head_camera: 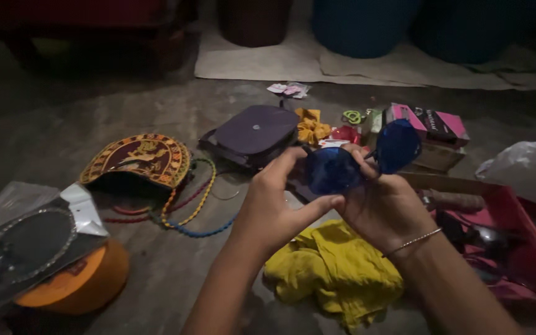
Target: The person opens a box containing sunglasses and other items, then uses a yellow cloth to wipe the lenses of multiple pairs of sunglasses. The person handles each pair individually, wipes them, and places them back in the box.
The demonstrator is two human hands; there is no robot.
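Both hands hold up a pair of sunglasses with round blue lenses point(356, 160) over the floor. My left hand point(274, 208) pinches the left lens with thumb and fingers. My right hand point(384, 208), with a thin bracelet on the wrist, grips the frame between the two lenses. Below the hands lies a crumpled yellow cloth point(333, 268).
An embroidered purse with a beaded strap point(141, 161) and a dark purple bag point(255, 131) lie on the floor ahead. At left are an orange round box point(79, 282) and a plastic-wrapped dark item point(29, 239). A red tray point(516, 245) with tools sits at right, small boxes point(432, 127) behind.
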